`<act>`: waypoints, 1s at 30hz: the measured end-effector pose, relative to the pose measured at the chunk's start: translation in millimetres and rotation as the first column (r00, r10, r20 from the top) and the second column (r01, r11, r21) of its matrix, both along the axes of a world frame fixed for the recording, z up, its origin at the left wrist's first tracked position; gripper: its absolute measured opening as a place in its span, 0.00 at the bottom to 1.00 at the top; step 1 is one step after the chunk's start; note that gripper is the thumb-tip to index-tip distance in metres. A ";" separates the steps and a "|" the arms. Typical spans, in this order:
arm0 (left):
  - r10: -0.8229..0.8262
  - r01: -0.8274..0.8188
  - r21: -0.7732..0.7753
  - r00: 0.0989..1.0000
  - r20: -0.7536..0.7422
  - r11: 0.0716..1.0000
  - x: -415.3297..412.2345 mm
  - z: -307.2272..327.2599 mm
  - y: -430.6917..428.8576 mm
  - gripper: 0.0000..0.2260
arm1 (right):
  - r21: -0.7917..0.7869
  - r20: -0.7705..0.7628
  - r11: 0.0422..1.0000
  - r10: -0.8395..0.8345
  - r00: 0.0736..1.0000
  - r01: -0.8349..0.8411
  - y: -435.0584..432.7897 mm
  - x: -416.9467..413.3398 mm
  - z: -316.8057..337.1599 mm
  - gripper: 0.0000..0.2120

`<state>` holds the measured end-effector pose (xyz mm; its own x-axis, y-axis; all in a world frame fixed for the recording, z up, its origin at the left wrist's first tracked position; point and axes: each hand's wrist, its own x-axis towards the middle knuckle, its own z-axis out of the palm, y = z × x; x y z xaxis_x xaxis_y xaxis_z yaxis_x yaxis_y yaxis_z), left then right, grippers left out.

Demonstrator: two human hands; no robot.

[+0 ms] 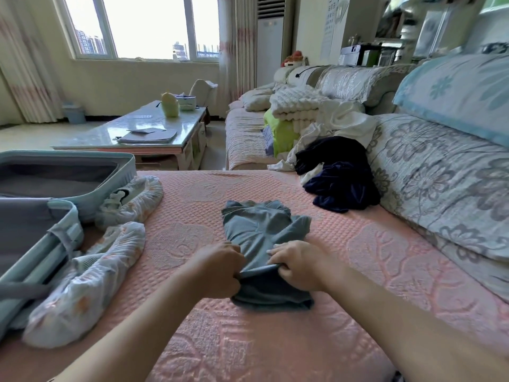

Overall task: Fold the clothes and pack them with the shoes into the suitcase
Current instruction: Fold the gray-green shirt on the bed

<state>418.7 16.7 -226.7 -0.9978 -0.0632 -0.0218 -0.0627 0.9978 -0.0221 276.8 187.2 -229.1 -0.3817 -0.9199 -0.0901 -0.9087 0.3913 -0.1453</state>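
On the cover (275, 186), I'm pinching the blue garment (256, 230) mid-fold with left hand (217, 271) and right hand (297, 267); dark clothes (338, 177) and shoes (82, 285) are lying unpacked by the suitcase (115, 186).

Matt blue-grey cloth garment (261, 232), textured pink quilted cover (358, 244), glossy table top (132, 125), ribbed plastic suitcase (121, 175)

The single head-worn view looks forward and down, close over the pink sofa seat (275, 340), toward the window (143, 26).
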 end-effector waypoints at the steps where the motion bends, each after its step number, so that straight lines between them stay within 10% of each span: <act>1: 0.044 -0.044 -0.011 0.998 0.053 0.999 5.2 2.7 -0.6 0.05 | -0.034 0.023 0.999 -0.016 1.000 0.016 0.8 1.6 1.1 0.19; 7: 0.191 -0.231 0.024 0.851 0.489 0.973 16.6 -2.9 6.8 0.12 | 0.065 0.179 0.998 -0.021 0.984 0.009 -3.7 13.3 -2.1 0.14; 13: 0.177 -0.157 0.120 0.968 -0.180 0.980 -24.0 -13.8 -7.8 0.11 | -0.155 0.005 0.984 -0.092 0.996 0.092 -34.8 -12.7 -10.6 0.14; 19: 0.172 -0.217 0.207 0.961 0.217 0.954 -43.3 -59.3 -42.6 0.38 | 0.199 -0.048 0.952 -0.228 0.972 0.233 -59.7 -39.0 -27.9 0.27; 26: 0.173 -0.163 0.391 0.985 0.009 0.906 -51.5 -45.1 -75.8 0.17 | -0.170 -0.065 0.955 -0.256 0.964 0.243 -133.0 -61.1 -11.6 0.14; 30: 0.131 -0.081 0.365 0.985 -0.116 0.927 -56.7 -57.6 -81.3 0.27 | -0.175 -0.045 0.963 -0.215 0.976 0.204 -195.9 -74.1 -9.2 0.17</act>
